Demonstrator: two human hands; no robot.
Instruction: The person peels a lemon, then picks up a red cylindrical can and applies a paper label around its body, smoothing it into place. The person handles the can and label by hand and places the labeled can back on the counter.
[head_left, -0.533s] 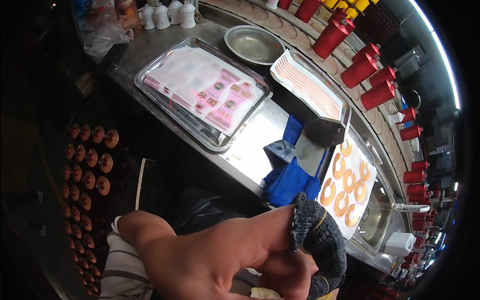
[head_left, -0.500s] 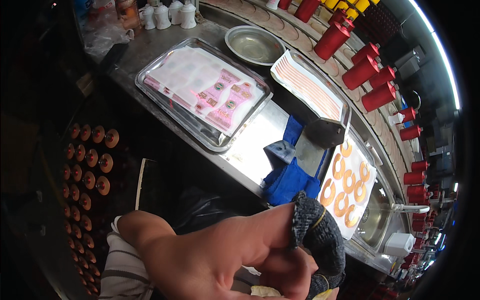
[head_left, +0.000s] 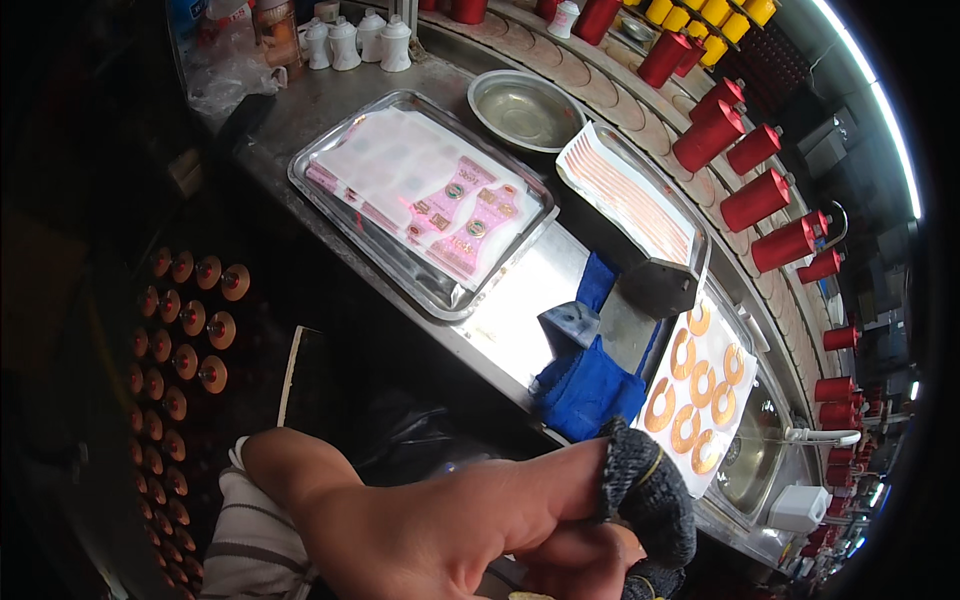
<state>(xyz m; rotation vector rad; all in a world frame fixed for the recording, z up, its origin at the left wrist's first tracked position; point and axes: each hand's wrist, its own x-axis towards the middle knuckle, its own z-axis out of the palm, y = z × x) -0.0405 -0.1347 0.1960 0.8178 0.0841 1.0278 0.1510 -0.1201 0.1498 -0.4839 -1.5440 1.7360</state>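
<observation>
L hand [head_left: 440, 530] lowest & nearest, arm in from lower L; fingers part-curled, forefinger running R into dark-grey knit sleeve [head_left: 655, 490]. Can't tell if thumb/fingertips pinch anything. R hand n/v. 2nd knit piece [head_left: 662, 582] just below the 1st, mostly cut off by frame edge.

To do it well (my call): keep knit cuff flat & square round finger, seat tip fully, smooth folds at the bend; too loose prob. = slips/twists.

Knit sleeve orientation: open cuff faces L, toward the knuckles; long axis goes R along finger, then bends down at the outer end, so not straight.

Just beyond the hand: crumpled blue cloth [head_left: 590, 395] at counter [head_left: 500, 340] edge. Beyond-R of hand: gold-ring sheet [head_left: 710, 348], then sink [head_left: 760, 445]. Farther, ahead-L: steel tray [head_left: 425, 295] w/ pink-white sheets [head_left: 400, 180]; round basin [head_left: 525, 112] behind it. Farthest: red cylinders [head_left: 710, 135] in rows, mostly tilted in view.
</observation>
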